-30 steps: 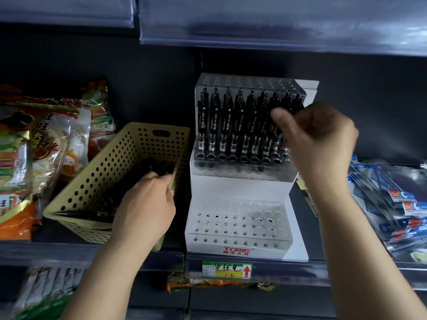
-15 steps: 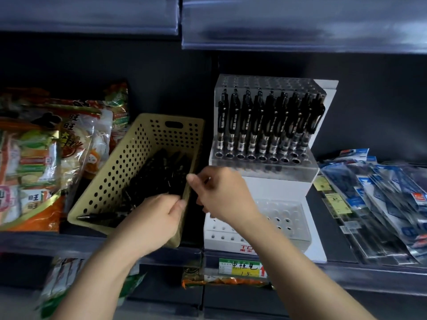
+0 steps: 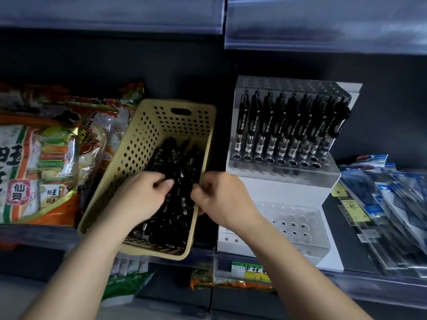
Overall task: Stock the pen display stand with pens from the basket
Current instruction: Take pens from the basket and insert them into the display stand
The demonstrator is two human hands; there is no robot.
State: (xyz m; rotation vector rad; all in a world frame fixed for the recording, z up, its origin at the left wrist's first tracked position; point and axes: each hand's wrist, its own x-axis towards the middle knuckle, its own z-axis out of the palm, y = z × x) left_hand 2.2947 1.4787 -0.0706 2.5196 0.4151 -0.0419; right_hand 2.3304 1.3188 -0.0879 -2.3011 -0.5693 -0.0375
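A yellow perforated basket (image 3: 147, 144) stands tilted on the shelf, with several loose black pens (image 3: 180, 158) in it. My left hand (image 3: 138, 199) is inside the basket, its fingers and thumb curled round some of those pens. My right hand (image 3: 224, 197) is at the basket's right rim, fingertips pinched on a black pen just across from my left thumb. To the right is the white and clear pen display stand (image 3: 277, 188). Its upper tier holds rows of upright black pens (image 3: 288, 125). The holes of its lower tier (image 3: 293, 222) hold nothing.
Snack bags (image 3: 46, 158) are stacked left of the basket. Flat blue stationery packs (image 3: 388, 204) lie right of the stand. A shelf edge (image 3: 323, 24) hangs overhead. A yellow price tag (image 3: 251, 271) sits on the rail below the stand, with more goods on the shelf underneath.
My right hand left the stand's upper tier and came down left to the basket's right rim. My left hand stayed in the basket. The view shifted left.
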